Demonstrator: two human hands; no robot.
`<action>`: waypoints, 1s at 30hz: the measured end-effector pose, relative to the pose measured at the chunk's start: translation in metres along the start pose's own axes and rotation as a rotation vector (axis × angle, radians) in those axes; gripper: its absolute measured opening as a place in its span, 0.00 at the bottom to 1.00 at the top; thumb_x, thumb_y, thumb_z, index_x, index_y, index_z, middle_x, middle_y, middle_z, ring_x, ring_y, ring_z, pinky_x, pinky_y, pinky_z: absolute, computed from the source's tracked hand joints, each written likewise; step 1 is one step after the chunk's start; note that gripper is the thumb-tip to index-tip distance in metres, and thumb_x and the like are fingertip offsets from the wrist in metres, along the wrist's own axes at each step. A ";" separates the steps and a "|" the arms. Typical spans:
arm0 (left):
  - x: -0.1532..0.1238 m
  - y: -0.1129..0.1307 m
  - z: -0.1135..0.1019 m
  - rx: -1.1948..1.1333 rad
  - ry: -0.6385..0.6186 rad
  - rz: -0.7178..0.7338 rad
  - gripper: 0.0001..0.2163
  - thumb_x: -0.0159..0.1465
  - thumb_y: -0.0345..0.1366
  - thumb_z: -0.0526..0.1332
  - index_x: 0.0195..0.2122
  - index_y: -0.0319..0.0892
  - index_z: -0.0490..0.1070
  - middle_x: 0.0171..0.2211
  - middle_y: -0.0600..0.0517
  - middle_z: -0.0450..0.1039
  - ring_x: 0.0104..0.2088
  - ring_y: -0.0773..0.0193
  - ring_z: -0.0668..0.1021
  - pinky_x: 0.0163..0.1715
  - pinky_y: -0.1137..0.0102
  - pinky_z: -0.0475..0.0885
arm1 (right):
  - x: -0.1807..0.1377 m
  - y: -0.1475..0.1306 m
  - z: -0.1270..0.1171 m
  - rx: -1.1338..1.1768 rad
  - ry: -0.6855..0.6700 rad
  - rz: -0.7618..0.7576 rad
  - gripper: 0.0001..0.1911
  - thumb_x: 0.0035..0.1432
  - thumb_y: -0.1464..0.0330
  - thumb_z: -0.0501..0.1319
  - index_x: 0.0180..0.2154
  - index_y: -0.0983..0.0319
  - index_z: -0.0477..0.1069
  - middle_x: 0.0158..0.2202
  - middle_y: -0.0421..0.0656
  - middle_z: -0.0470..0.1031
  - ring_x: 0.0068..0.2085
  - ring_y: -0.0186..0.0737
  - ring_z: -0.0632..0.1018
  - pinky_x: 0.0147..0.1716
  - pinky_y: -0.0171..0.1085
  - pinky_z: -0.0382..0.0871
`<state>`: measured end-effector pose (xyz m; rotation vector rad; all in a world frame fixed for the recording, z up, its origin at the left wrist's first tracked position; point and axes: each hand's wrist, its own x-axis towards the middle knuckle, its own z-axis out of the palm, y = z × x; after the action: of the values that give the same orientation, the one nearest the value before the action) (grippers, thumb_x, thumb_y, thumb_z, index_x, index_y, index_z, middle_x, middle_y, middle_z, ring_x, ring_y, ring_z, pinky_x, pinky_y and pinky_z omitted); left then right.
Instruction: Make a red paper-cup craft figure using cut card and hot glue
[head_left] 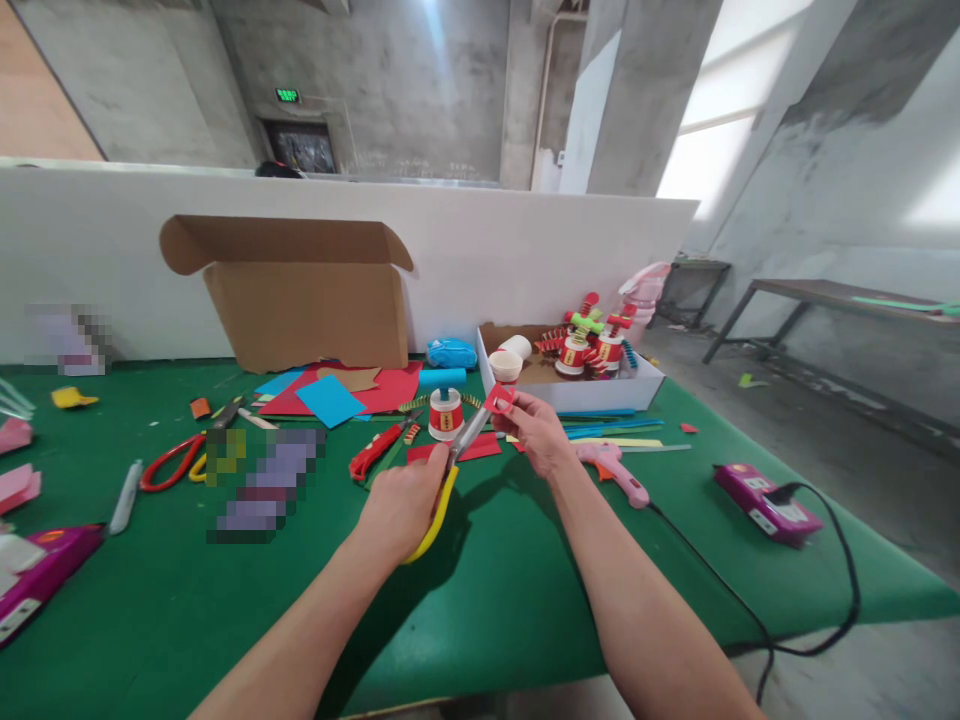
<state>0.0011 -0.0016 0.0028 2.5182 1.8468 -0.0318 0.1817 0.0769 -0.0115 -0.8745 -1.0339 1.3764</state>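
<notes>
My left hand is closed around the yellow handles of a pair of scissors, whose blades point up and to the right. A small piece of red paper is pinched in the fingers of my right hand. The blade tips meet the lower left edge of this paper; I cannot tell whether they are cutting. Just behind the blades stands a red and white paper cup with coiled paper strips at its sides. Red paper strips lie beneath the scissors.
A pink glue gun lies right of my hands, its cord running to a purple power box. Behind is a shallow box holding decorated cups. Left are a red utility knife, red-handled scissors, coloured paper and an open cardboard box.
</notes>
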 end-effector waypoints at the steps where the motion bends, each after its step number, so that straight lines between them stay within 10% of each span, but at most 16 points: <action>1: 0.000 0.000 0.000 0.000 0.003 0.001 0.15 0.66 0.34 0.46 0.53 0.40 0.57 0.36 0.44 0.75 0.36 0.52 0.79 0.32 0.64 0.70 | 0.000 0.000 0.000 -0.001 -0.001 0.000 0.17 0.34 0.59 0.72 0.26 0.61 0.75 0.25 0.38 0.76 0.25 0.30 0.72 0.32 0.33 0.67; 30: -0.001 0.000 0.001 -0.012 -0.005 -0.001 0.16 0.65 0.33 0.46 0.54 0.40 0.56 0.35 0.45 0.75 0.36 0.50 0.79 0.33 0.62 0.71 | 0.001 0.002 -0.001 -0.018 -0.014 -0.008 0.15 0.37 0.59 0.71 0.27 0.61 0.75 0.27 0.38 0.76 0.26 0.31 0.73 0.33 0.34 0.67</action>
<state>0.0013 -0.0023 0.0019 2.5065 1.8413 -0.0261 0.1818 0.0776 -0.0134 -0.8740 -1.0605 1.3706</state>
